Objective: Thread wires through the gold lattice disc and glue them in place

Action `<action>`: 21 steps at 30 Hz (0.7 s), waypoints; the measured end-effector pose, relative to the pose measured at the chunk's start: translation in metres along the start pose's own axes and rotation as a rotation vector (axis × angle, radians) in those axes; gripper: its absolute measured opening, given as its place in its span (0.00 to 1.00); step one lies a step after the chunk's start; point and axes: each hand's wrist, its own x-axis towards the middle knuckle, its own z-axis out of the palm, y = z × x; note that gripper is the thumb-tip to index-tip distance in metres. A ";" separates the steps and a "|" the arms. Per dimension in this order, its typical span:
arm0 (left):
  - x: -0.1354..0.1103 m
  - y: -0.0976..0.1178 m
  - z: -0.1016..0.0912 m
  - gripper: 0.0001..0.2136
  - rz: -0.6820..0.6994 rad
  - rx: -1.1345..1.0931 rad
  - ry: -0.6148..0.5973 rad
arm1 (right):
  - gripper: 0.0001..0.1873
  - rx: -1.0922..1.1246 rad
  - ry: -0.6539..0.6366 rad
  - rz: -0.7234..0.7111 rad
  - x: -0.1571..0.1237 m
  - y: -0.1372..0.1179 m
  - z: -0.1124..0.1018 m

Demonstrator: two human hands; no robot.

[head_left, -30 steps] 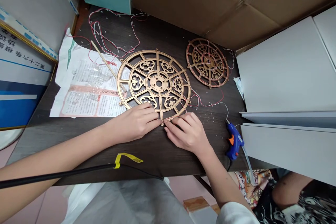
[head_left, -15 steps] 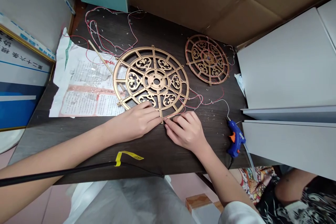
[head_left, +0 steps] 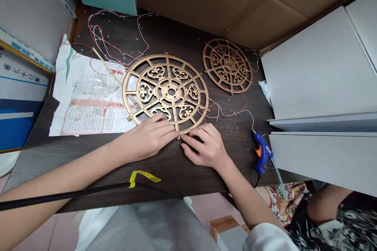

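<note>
A round openwork wooden wheel panel point(head_left: 172, 80) with scroll cut-outs lies on the dark table in front of me. My left hand point(head_left: 153, 135) rests over its near rim, fingers curled and the index fingertip at the small bottom tab. My right hand point(head_left: 207, 145) meets it there from the right, its bent fingers at the rim and its thumb a little below. A thin red and white wire point(head_left: 219, 111) comes off the panel's right side and runs toward the glue gun; its end at my right fingertips is mostly hidden.
A second wooden wheel point(head_left: 228, 66) with red wire lies at the back right. A blue glue gun point(head_left: 262, 153) sits at the right edge. Printed paper point(head_left: 85, 119), a thin stick point(head_left: 106, 66) and loose wires point(head_left: 97, 33) lie left. A black cable point(head_left: 88, 189) crosses the front; a person's knee point(head_left: 326, 206) is lower right.
The view has shifted slightly, so the table things sit a little further left. My right thumb has moved slightly away from the index finger; both hands stay at the near rim.
</note>
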 end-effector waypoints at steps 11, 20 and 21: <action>-0.003 0.000 0.004 0.11 0.009 0.003 -0.023 | 0.14 -0.083 -0.027 0.001 -0.001 -0.004 0.004; -0.001 0.000 0.002 0.12 0.006 0.006 -0.038 | 0.14 -0.018 -0.021 0.023 -0.002 -0.002 0.004; -0.001 0.000 0.002 0.12 0.006 0.009 -0.043 | 0.13 -0.013 -0.019 0.024 -0.002 -0.002 0.004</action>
